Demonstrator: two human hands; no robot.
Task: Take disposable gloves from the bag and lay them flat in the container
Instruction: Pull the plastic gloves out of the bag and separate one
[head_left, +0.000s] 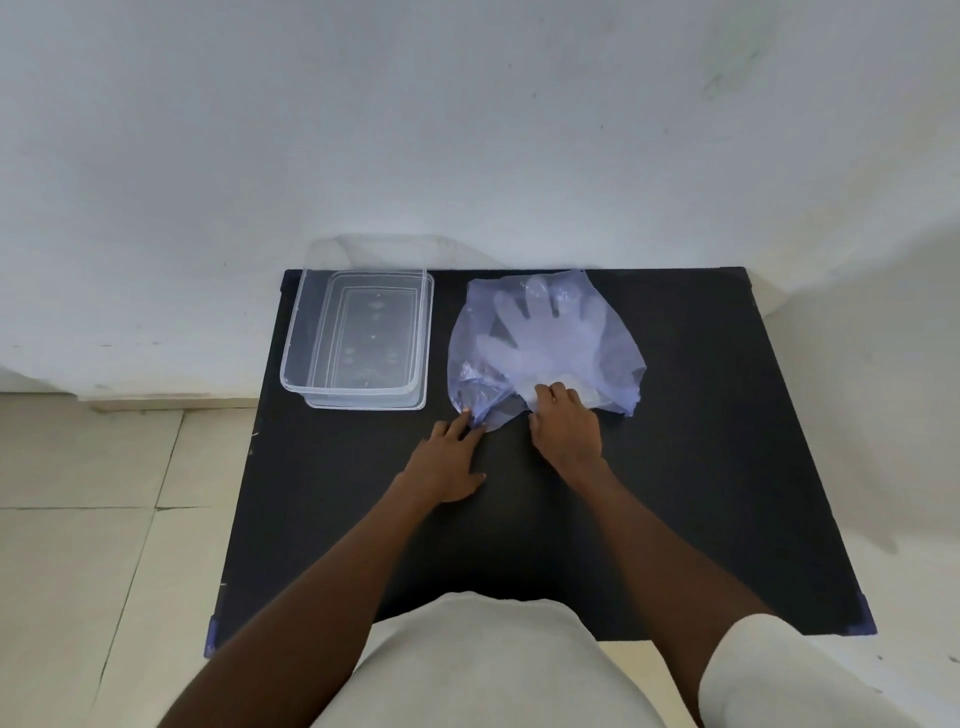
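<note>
A thin bluish plastic bag (613, 332) lies flat on the black table, its mouth toward me. Through it shows a stack of clear disposable gloves (545, 338), fingers pointing away. My left hand (449, 462) rests on the table with its fingertips pressing the bag's near left edge. My right hand (566, 426) has its fingers curled at the bag's mouth, pinching the cuff end of the gloves. A clear rectangular container (291, 358) stands empty at the table's back left.
The black table (701, 493) stands against a white wall (467, 130). The container sits on what looks like its clear lid (363, 404). Pale floor tiles (78, 519) lie to the left. My light-clothed knees show at the bottom.
</note>
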